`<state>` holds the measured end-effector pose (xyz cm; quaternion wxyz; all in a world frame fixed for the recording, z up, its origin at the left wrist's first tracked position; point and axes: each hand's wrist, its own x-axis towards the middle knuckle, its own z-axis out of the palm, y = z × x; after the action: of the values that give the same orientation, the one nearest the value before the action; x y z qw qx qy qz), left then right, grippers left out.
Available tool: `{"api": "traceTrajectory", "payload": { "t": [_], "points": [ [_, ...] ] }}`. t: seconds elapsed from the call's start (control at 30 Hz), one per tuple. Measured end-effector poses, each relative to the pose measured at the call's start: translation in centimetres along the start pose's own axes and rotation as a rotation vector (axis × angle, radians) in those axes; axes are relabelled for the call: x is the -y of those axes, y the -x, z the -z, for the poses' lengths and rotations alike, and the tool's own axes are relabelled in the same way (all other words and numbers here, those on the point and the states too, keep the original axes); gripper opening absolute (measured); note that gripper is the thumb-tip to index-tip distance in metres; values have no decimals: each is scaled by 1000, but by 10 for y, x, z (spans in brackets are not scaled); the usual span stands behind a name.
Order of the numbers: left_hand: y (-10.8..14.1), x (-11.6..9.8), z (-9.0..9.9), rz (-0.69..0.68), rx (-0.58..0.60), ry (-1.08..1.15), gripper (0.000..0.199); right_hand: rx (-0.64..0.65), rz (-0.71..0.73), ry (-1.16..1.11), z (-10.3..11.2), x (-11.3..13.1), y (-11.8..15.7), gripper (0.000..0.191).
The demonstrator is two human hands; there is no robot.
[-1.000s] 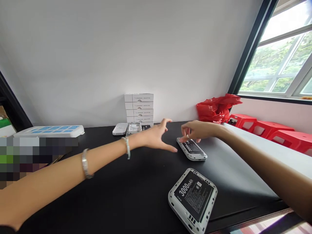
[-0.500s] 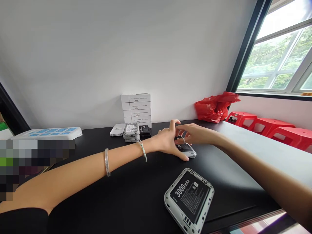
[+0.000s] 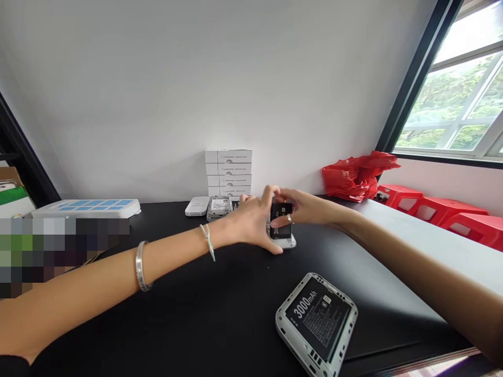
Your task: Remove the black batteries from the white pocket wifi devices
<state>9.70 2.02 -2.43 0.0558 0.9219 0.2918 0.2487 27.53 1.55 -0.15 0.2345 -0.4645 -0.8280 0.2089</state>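
At mid-frame, a white device (image 3: 288, 243) sat on the black table (image 3: 176, 319), its battery (image 3: 282, 210) pinched in my right hand (image 3: 308, 207). My left hand (image 3: 253, 222) spread wide around the device; couldn't tell how firm. Loose bracing could've let it skid; a weak pinch could've dropped the battery. Second device (image 3: 299, 341) lay lower right, apart from both hands. Stacked units (image 3: 220, 205) and white boxes (image 3: 229, 169) stood behind, my left hand partly blocking the stack.

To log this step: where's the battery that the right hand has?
Head view, right of centre: the battery is in the right hand, over the white device at the left hand.
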Motion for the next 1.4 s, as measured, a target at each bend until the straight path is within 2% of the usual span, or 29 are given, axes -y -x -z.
{"api": "traceTrajectory", "payload": {
  "t": [0.07, 0.13, 0.2, 0.27, 0.37, 0.43, 0.5, 0.57, 0.67, 0.77, 0.83, 0.9, 1.0, 1.1, 1.17, 1.23, 1.33, 1.4],
  "points": [
    [3, 8, 15, 69, 4, -12, 101, -15, 130, -141, 2, 5, -7, 44],
    [7, 19, 33, 155, 18, 17, 104, -5, 176, -334, 3, 8, -19, 45],
    [14, 35, 51, 232, 28, 42, 105, -84, 82, -449, 4, 5, -36, 45],
    [24, 53, 66, 298, 52, 30, 102, -190, -77, -448, 1, -1, -56, 42],
    [38, 79, 80, 347, 111, 39, 100, -138, -245, -363, -13, -15, -80, 40],
    [45, 89, 84, 364, 177, 67, 93, -83, -278, -315, -27, -21, -90, 39],
    [47, 90, 85, 347, 197, 58, 83, -84, -291, -263, -38, -25, -95, 41],
    [49, 79, 83, 288, 123, 12, 75, -125, -281, -209, -43, -24, -94, 41],
    [55, 42, 71, 152, 19, 36, 68, -179, -234, -146, -36, -16, -76, 35],
    [62, -5, 47, -11, 301, 302, 80, -154, -177, -99, -20, -2, -39, 25],
    [61, -30, 27, -109, 423, 441, 98, -114, -124, -34, -11, 7, -7, 24],
    [55, -45, 9, -152, 477, 519, 107, -118, -123, -5, -6, 13, 25, 26],
    [44, -53, -5, -131, 512, 534, 107, -189, -146, 30, -4, 16, 66, 26],
    [41, -50, -7, 18, 464, 495, 113, -257, -119, 102, -8, 17, 86, 25],
    [45, -44, -6, 147, 392, 464, 118, -235, -84, 117, -13, 18, 87, 25],
    [50, -38, -7, 241, 312, 432, 119, -158, -49, 107, -20, 20, 80, 21],
    [58, -33, -11, 287, 225, 420, 119, -58, 15, 154, -34, 21, 64, 12],
    [62, -34, -13, 282, 176, 426, 116, -47, 48, 222, -42, 19, 54, 11]
  ]
}}
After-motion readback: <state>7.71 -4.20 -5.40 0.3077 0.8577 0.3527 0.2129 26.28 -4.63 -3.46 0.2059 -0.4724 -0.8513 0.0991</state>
